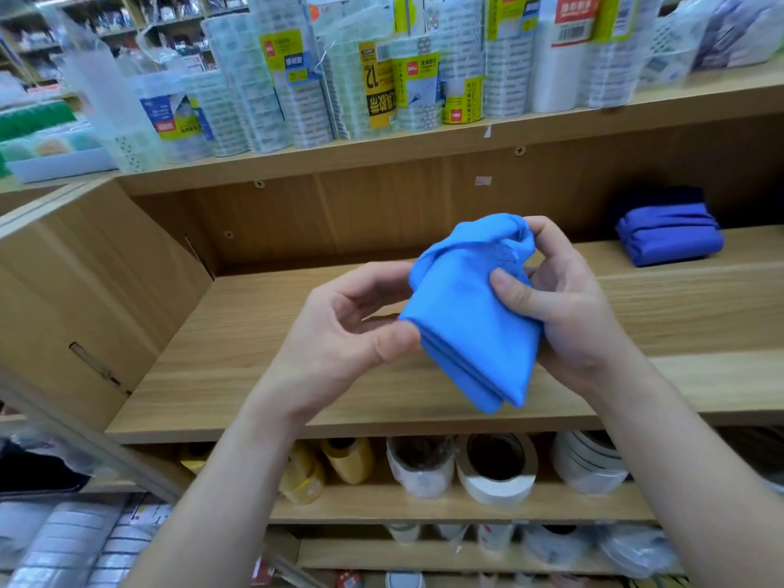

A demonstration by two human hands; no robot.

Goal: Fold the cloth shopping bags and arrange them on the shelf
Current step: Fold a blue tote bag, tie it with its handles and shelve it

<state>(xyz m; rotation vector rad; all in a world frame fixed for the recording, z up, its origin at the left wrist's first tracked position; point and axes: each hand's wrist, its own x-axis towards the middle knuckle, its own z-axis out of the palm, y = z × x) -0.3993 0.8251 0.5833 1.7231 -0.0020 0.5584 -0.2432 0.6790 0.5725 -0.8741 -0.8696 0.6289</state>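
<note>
Both hands hold a bright blue bag (pixel 471 324), folded into layered wedge: left hand (pixel 339 333) pinches its edge, right hand (pixel 560 307) grips the bunched top above the shelf (pixel 254 375).

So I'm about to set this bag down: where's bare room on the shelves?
The middle shelf, under the light blue bag, is bare from its left side panel to the dark blue folded bag at back right. The upper shelf is packed with wrapped tape stacks, the lower shelf with tape rolls.
</note>
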